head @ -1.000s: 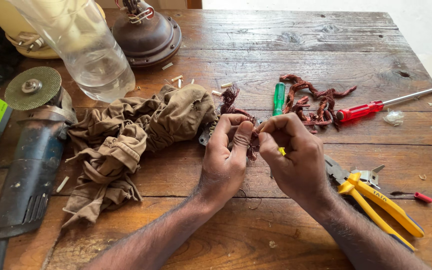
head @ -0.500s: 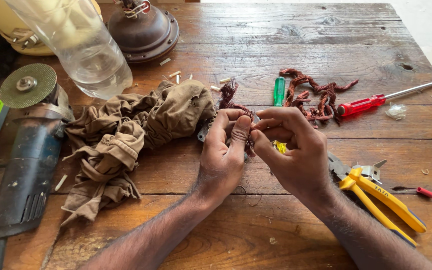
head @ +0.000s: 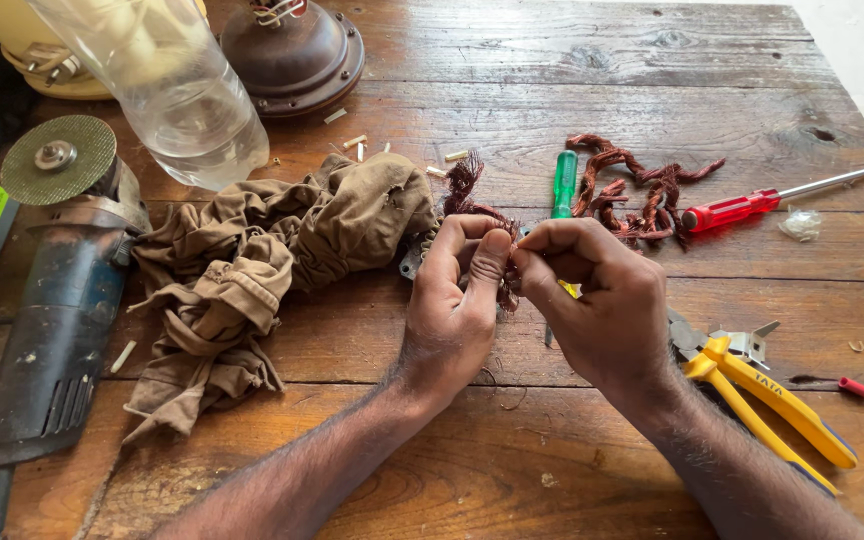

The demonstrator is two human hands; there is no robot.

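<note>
Hands: left hand (head: 452, 310) and right hand (head: 607, 300) pinch copper winding strands (head: 482, 215) mid-bench. Pull steadily; keep fingertips clamped together.

Your left hand (head: 452, 310) and right hand (head: 602, 300) meet at the middle of the wooden bench (head: 552, 70), fingertips pinched on a tuft of copper wire (head: 505, 290) between them. A crumpled brown cloth (head: 252, 270) lies just left — an angle grinder (head: 52, 300) beyond it near the left edge. Yellow-handled pliers (head: 772, 400) rest by your right wrist; a red screwdriver (head: 742, 208) points toward the right edge.
</note>
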